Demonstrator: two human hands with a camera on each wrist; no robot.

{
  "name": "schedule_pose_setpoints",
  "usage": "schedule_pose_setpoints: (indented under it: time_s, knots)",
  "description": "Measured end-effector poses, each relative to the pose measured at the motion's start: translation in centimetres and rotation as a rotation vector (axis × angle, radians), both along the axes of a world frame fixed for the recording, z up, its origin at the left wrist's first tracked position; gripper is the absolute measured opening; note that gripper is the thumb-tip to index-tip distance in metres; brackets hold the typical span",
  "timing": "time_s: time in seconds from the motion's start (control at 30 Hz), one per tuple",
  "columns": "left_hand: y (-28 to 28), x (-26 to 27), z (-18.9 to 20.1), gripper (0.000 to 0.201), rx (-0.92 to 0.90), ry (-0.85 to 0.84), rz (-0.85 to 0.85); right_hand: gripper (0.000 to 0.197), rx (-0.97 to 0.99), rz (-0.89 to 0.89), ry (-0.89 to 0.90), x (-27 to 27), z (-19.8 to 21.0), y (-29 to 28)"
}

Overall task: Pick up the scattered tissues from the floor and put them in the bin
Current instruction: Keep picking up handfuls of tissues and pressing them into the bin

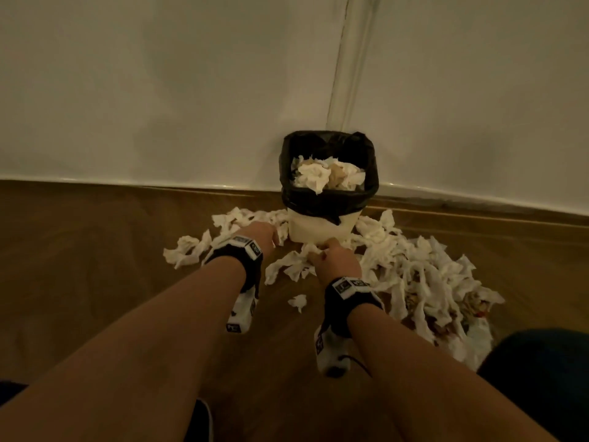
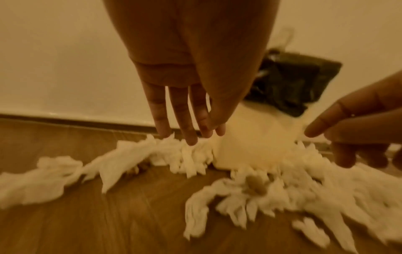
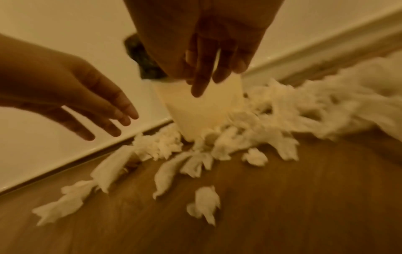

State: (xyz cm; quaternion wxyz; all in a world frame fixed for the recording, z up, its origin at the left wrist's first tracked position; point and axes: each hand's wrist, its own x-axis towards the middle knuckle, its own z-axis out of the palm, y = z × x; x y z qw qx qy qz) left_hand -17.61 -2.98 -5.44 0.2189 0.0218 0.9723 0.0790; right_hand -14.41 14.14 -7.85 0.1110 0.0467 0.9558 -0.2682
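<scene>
A cream bin (image 1: 318,229) with a black liner (image 1: 328,199) stands against the wall, with crumpled tissues (image 1: 322,175) heaped inside it. White tissues lie scattered on the floor around its base: a strip to the left (image 1: 188,250), a big pile to the right (image 1: 424,275), and one small piece (image 1: 298,301) nearer me. My left hand (image 1: 264,232) reaches down with straight fingers (image 2: 191,135) just above the tissues (image 2: 187,158) left of the bin (image 2: 250,141). My right hand (image 1: 331,256) hovers before the bin (image 3: 202,110) with its fingers (image 3: 197,86) hanging loose and nothing in them.
The wooden floor (image 1: 95,282) meets a pale wall at a skirting board (image 1: 127,183). A pipe or cable duct (image 1: 347,74) runs up the wall behind the bin. A dark shape (image 1: 541,378) sits at the lower right, beside the big pile.
</scene>
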Motion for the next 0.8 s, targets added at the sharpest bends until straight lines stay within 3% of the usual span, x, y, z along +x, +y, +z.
schedule_pose_setpoints:
  time_s: [0.13,0.33,0.47,0.63,0.8]
  knots:
    - [1.5,1.1,-5.1,0.040,0.072,-0.039,-0.062,0.055,-0.075,-0.175,-0.212,1.4,-4.3,1.9]
    - [3.2,1.3,-10.6,0.064,0.009,-0.056,-0.206,0.090,0.034,-0.222,-0.250,2.4,-8.3,1.1]
    - [3.5,1.2,-12.0,0.065,-0.012,-0.128,-0.205,0.090,0.012,-0.263,-0.294,2.4,-9.7,0.0]
    - [2.5,1.9,-12.8,0.047,-0.032,-0.151,-0.147,0.076,0.034,-0.282,-0.313,2.4,-10.1,-0.6]
    - [1.4,3.2,-13.1,0.041,0.031,-0.065,-0.080,0.092,0.095,-0.106,-0.257,2.8,-10.2,-1.5]
